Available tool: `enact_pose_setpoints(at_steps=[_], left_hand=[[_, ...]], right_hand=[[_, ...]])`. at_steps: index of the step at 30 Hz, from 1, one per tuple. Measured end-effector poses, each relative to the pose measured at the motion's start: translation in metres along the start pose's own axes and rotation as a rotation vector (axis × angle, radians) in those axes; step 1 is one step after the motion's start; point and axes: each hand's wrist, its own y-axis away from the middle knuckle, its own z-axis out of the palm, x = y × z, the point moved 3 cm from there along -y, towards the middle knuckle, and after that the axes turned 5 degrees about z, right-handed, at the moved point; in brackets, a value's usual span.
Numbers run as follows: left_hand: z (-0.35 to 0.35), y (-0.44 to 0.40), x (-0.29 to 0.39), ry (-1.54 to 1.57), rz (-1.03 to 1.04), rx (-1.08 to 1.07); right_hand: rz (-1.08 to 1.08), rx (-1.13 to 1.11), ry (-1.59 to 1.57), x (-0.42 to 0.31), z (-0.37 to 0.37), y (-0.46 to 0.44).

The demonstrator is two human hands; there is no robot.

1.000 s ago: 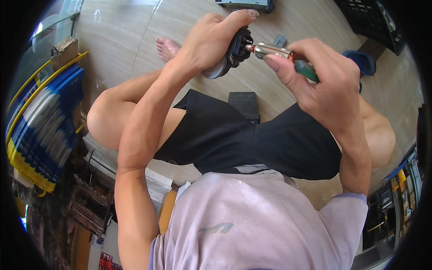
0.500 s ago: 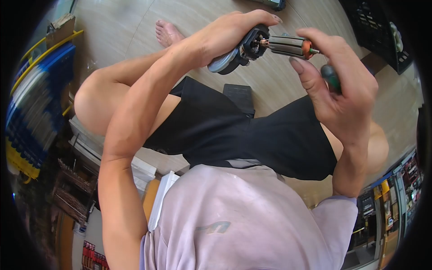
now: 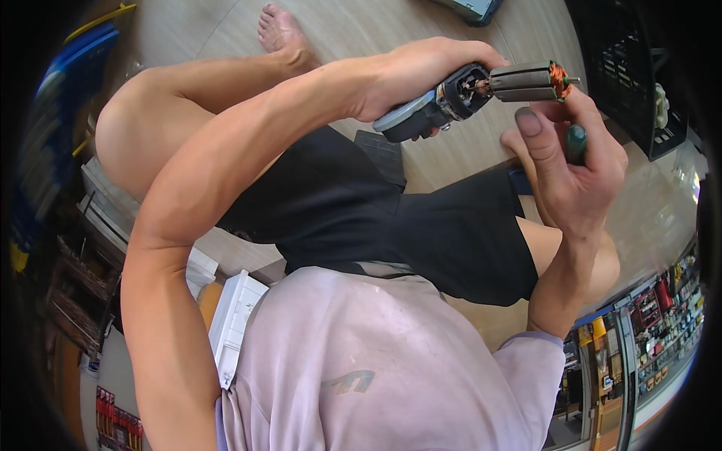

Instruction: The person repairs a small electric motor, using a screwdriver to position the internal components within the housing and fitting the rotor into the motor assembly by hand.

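My left hand [image 3: 421, 71] is closed around a black and grey power tool housing [image 3: 425, 113], its open end facing right. Out of that end sticks a motor armature [image 3: 523, 81], with a grey slotted core, orange copper windings and a short shaft at its right end. The copper commutator [image 3: 482, 89] sits at the housing's mouth. My right hand [image 3: 575, 161] is just below the armature's right end, thumb raised apart from it; I cannot tell whether the index finger touches the armature. Tucked in this hand is a green tool handle [image 3: 576, 144], the rest hidden by the fingers.
A black slotted crate [image 3: 620, 83] stands at the upper right. On the tiled floor [image 3: 203, 26] lie a dark flat box [image 3: 382, 158] between my legs and a grey-green case [image 3: 472, 9] at the top. Shelves with goods [image 3: 662, 323] are at the lower right, blue panels [image 3: 64, 83] at the left.
The housing and armature have shifted right and slightly down in view. My right thumb and fingers, earlier around the armature, now sit lower, with the thumb off it. The camera view has shifted too.
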Motion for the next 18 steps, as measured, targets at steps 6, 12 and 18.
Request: enact_pose_setpoints(at_steps=[6, 12, 18], left_hand=[[-0.001, -0.001, -0.010, 0.056, -0.001, -0.012], [0.002, 0.000, -0.013, 0.083, -0.066, -0.029], [0.005, 0.001, -0.014, 0.064, -0.122, -0.066]], right_hand=[[0.184, 0.102, -0.250, 0.011, 0.005, -0.002], [0.220, -0.095, -0.176, 0.005, 0.003, -0.002], [0.181, -0.048, -0.404, 0.001, 0.008, -0.003]])
